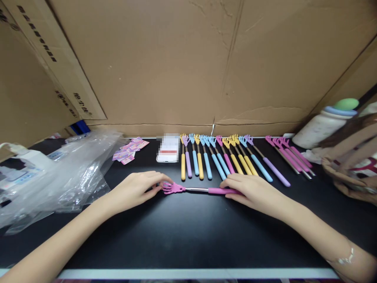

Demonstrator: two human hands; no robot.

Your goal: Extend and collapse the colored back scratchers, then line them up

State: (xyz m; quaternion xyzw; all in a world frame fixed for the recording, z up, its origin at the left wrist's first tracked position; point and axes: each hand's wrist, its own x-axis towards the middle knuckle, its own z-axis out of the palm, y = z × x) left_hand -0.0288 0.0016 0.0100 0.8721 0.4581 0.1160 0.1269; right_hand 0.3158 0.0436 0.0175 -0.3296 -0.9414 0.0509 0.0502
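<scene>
A pink back scratcher (197,190) lies sideways just above the black tabletop or on it; I cannot tell which. At its hand-shaped claw end, the thumb and fingers of my left hand (144,188) are closed on the tips. My right hand (247,188) is closed over the pink handle, hiding its far end. A metal rod shows between claw and handle. Just behind my hands, a row of yellow, blue, purple and pink back scratchers (209,160) lies with claws pointing away from me. Several more pink back scratchers (290,155) lie to the right, their metal rods toward me.
Clear plastic bags (67,177) are heaped at the left. Pink-purple printed cards (129,150) and a phone (167,148), partly blurred, lie at the back. A white bottle (321,125) with a green lid and a brown fabric bag (350,157) stand right. Cardboard walls (165,63) enclose the back.
</scene>
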